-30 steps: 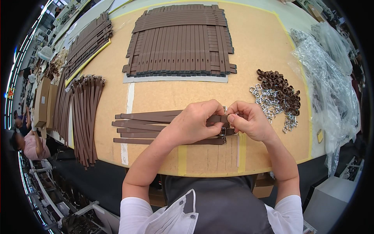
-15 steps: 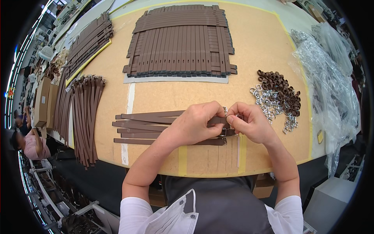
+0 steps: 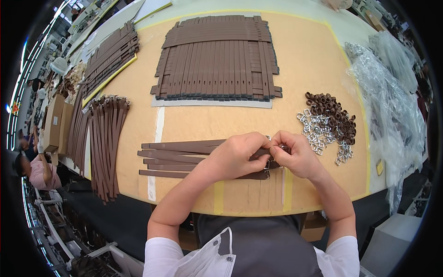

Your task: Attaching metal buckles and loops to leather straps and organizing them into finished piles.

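Note:
Several brown straps [image 3: 173, 175] lie side by side across the near part of the table, with small metal buckles [image 3: 267, 174] at their right ends. My left hand [image 3: 236, 156] is closed around one strap close to its buckle end, and covers much of it. Fingertip to fingertip with it, my right hand [image 3: 299, 156] pinches the end of the same strap, where a bit of metal buckle shows. The exact hold is hidden by the fingers. Right of my hands lie a heap of brown strap loops [image 3: 334, 113] and a heap of loose silver buckles [image 3: 318, 131].
A broad stack of brown straps [image 3: 212, 69] occupies the far middle of the board. Bundled buckled straps [image 3: 106, 147] hang over the left table edge, near another strap pile [image 3: 113, 51]. Clear plastic bags [image 3: 385, 87] lie at right. Two people stand at far left.
My view has shifted slightly, so the table sits a little lower in the picture. Both hands stay together at the strap's buckle end, with only small finger movements.

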The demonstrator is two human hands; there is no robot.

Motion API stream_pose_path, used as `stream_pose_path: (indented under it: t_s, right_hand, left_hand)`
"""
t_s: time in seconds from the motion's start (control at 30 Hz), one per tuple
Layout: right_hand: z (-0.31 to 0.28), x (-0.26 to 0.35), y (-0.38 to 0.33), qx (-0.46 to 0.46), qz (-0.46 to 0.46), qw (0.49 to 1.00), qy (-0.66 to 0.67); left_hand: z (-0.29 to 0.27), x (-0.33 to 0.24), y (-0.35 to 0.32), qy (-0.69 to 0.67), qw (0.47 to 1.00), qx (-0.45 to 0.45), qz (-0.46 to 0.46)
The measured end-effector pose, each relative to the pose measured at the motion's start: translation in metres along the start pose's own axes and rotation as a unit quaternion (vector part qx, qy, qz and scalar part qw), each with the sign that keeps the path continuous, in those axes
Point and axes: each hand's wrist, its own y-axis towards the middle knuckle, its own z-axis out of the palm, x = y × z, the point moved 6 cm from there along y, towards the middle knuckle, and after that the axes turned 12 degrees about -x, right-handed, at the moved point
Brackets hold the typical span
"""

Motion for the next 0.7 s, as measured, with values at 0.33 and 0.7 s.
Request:
stream_pose_path:
  t_s: [0.33,0.7]
  right_hand:
    - [0.009,0.007,-0.007,0.118,0.058,0.99,0.057]
    - [0.016,0.006,-0.007,0.081,-0.034,0.993,0.085]
  left_hand:
    - [-0.002,-0.008,-0.001,-0.009,1.0,0.0,0.027]
    - [-0.002,-0.013,-0.003,-0.047,0.991,0.077,-0.094]
